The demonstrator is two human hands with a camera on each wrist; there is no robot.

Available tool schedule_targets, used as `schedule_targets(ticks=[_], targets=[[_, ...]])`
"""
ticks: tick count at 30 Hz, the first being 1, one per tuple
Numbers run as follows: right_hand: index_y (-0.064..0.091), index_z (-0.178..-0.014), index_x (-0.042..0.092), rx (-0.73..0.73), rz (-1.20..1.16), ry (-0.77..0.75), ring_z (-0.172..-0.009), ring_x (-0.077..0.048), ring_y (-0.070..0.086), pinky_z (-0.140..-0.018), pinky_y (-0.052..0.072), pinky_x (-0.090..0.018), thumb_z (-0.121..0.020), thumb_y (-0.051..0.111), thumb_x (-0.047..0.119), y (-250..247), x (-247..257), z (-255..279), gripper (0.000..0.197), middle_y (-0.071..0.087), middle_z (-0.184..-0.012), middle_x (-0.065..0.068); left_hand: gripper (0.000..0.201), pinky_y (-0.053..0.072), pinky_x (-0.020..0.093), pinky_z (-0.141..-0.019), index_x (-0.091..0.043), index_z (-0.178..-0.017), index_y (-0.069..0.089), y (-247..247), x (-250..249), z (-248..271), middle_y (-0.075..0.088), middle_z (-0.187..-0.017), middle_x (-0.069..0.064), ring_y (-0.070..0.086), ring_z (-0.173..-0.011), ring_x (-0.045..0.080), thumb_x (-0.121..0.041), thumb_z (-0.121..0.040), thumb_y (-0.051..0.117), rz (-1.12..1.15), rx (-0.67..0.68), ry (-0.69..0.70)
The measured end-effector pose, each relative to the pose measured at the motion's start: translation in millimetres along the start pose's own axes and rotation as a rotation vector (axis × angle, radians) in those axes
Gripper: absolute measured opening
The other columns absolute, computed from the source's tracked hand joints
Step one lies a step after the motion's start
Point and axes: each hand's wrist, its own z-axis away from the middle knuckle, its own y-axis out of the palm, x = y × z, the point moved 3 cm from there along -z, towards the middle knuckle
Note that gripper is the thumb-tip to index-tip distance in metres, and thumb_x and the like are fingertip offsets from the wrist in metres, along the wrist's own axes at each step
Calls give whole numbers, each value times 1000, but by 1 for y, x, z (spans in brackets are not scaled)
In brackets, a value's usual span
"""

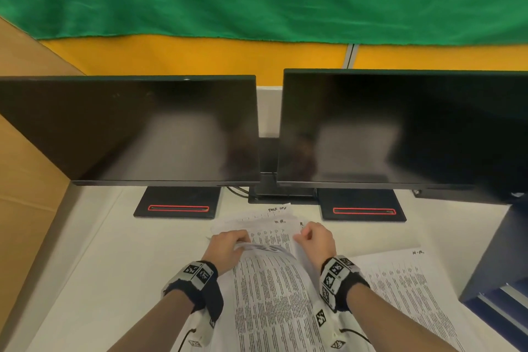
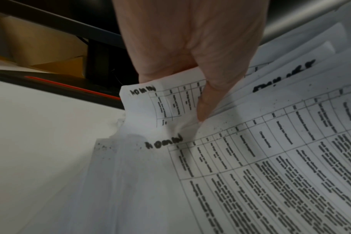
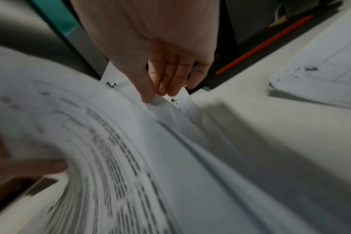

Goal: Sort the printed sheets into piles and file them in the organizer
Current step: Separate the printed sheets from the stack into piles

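A thick stack of printed sheets (image 1: 271, 294) with tables of text lies in the middle of the white desk and bulges upward between my wrists. My left hand (image 1: 233, 243) grips the far left corner of its upper sheets. In the left wrist view the thumb (image 2: 202, 107) presses a curled corner (image 2: 150, 102) with a handwritten label. My right hand (image 1: 311, 237) pinches the far right corner of a sheet (image 3: 160, 101) between thumb and fingers (image 3: 166, 85). More labelled sheets (image 1: 265, 220) fan out beyond both hands. A separate pile (image 1: 405, 294) lies on the right.
Two dark monitors (image 1: 137, 128) (image 1: 400, 128) stand at the back, their black bases (image 1: 177, 203) (image 1: 363, 206) just beyond the sheets. A dark blue organizer (image 1: 497, 260) stands at the right edge. Brown cardboard (image 1: 25, 151) borders the desk on the left.
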Motion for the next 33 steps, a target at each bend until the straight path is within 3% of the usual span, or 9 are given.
schedule_targets(ticks=[3,7,11,15,19,23,26,30,33], targets=[[47,-70,22,-11,122,-189,-79,-17,53,-76,47,-31,-89,57,24,-5,6,18,22,49,-82,6,33,42,22,-70,-42,-66,45,-2,-4,2,60,-79,-14,58,-77,11,-23,-89,58,8,-3,-3],[46,-86,13,11,15,-267,-66,-14,51,-61,44,-26,-97,44,22,-13,5,44,15,55,-75,1,22,41,22,-71,-36,-75,53,-7,-9,6,61,-81,-12,57,-79,12,-20,-89,58,27,-12,12],[50,-92,17,-8,-129,-168,-61,-12,49,-60,42,-29,-92,51,22,-15,-5,57,5,54,-66,4,20,40,22,-70,-34,-76,55,-7,-10,9,62,-80,-11,57,-77,12,-18,-89,58,21,-19,6],[35,-59,18,36,-70,0,-56,-14,32,-56,31,-29,-83,65,24,-7,-23,59,38,37,-57,2,18,38,25,-69,-30,-76,54,-6,-10,11,61,-78,-9,56,-76,15,-18,-89,57,0,-28,15],[34,-58,17,85,17,-3,-53,-12,33,-54,30,-29,-91,56,24,-13,-22,63,40,38,-57,3,27,37,26,-66,-36,-69,47,-5,-9,10,59,-74,-8,55,-74,16,-20,-89,54,-21,-22,13],[36,-56,17,150,135,-6,-65,-17,41,-55,28,-30,-92,55,25,-55,-22,48,41,42,-61,1,17,37,27,-67,-29,-75,53,-7,-7,6,60,-76,-7,57,-75,18,-19,-89,53,-12,-8,5],[49,-60,16,211,70,100,-63,-15,49,-62,40,-26,-91,57,19,-113,-41,32,32,51,-66,0,16,35,26,-67,-28,-79,54,-9,-6,2,60,-79,-8,56,-77,17,-17,-90,50,-50,3,4],[58,-87,11,277,253,306,-91,-26,59,-75,47,-33,-93,51,16,-174,-80,32,10,58,-94,-6,19,37,27,-70,-31,-81,52,-7,-9,-4,63,-86,-6,55,-80,17,-15,-90,47,-105,13,1],[44,-131,0,187,510,445,-129,-27,45,-98,36,-24,-97,45,22,-189,-117,36,40,46,-139,-14,19,45,31,-81,-30,-86,54,-3,-10,-8,68,-97,-3,61,-90,21,-13,-89,45,-165,6,-16]])
